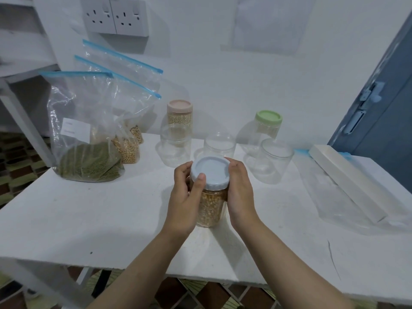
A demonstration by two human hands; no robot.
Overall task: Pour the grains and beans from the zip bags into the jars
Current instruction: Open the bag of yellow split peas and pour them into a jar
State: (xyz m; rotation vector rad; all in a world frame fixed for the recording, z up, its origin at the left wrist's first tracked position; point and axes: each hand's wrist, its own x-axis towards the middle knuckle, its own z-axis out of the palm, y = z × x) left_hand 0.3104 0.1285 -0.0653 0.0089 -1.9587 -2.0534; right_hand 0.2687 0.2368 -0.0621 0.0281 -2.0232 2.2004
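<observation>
both hands clasp a corn-filled jar [210, 208] standing near the middle of the white table [93, 219], a little toward the near edge. the left hand [185, 197] curls round its left side with the thumb up on the pale blue lid [210, 172]; the right hand [239, 192] wraps the right side, fingertips at the lid's far rim.

open tabletop lies to the near left and near right of the jar, running out to the near edge, which cuts across just below the forearms. the left edge slants away past a zip bag of green beans [89, 163].

behind that bag, further left-far, two more zip bags [127, 148] with pale beans lean toward the wall. just beyond the held jar stand three clear lidless jars [219, 146], close together in a row, and behind them a pink-lidded jar [180, 117] with grain in it and a green-lidded jar [268, 123]. at far right a flat clear bag [334, 192] lies under a long white box [356, 177], near the blue door [383, 112].
</observation>
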